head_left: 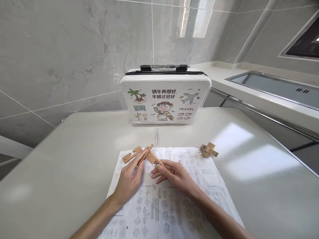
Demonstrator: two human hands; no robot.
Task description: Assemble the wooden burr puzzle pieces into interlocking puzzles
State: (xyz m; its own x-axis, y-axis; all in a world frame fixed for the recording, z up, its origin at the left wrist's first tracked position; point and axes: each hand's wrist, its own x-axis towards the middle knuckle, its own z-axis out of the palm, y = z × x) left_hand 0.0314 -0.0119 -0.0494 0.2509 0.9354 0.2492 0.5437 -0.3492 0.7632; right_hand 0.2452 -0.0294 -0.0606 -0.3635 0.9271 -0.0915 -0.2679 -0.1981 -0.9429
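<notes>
Grey tiles (pixel 62 49) back a pale table (pixel 74 166) bearing a printed sheet (pixel 159 199). Over it, the left hand (pixel 130 176) pinches a wooden stick (pixel 150 149) and the right hand (pixel 175 174) a notched wooden bar (pixel 152 157); a flat wooden piece (pixel 128 157) sits just left, a wooden cross (pixel 208 150) farther right.

Glossy white counter (pixel 74 159), dark seam (pixel 157 136) toward the back; plastic-wrapped white case (pixel 147 114) upright at far side; printed sheet (pixel 169 202) flat in front; small wooden cross (pixel 208 151) at sheet's far right corner.
</notes>
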